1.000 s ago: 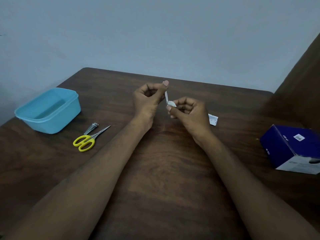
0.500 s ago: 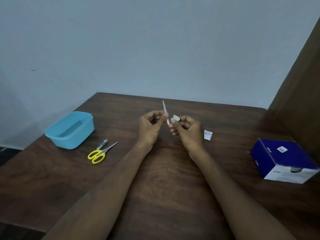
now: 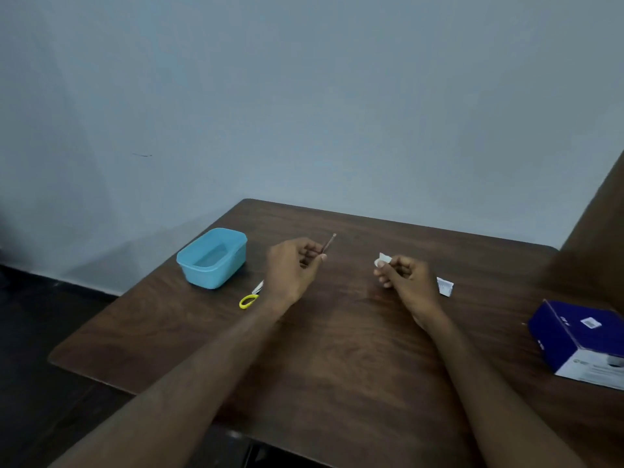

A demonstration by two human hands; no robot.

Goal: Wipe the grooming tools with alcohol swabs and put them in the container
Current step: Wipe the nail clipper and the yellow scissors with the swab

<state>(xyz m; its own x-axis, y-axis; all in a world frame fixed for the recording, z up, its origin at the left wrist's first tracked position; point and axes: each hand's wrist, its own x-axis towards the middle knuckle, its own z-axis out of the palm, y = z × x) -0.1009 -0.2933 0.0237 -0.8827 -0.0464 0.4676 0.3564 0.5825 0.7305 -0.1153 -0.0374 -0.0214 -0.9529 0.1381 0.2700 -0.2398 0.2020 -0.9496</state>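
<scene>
From the head camera, both forearms reach out over the dark wooden desk (image 3: 337, 349), the two hands held apart above its middle. The left hand (image 3: 293, 268) has its fingers curled round a thin grooming tool (image 3: 329, 243), pinching the lower end so the slim shaft sticks up and away, tilted toward the far right. What kind of tool it is I can't make out; it is blurred and narrow. The right hand (image 3: 405, 278) is curled too, pinching a small white alcohol swab (image 3: 383, 259) between thumb and fingertips.

The light blue container (image 3: 212, 258) sits open on the far left part of the desk, well apart from the tool. Near it, partly hidden behind the left wrist, lie yellow-handled scissors (image 3: 248, 301) with a small metal tool (image 3: 258, 288) just beside them. A torn white wrapper (image 3: 445, 287) lies just behind the right hand. A dark blue box (image 3: 580, 342) rests at the right edge.
</scene>
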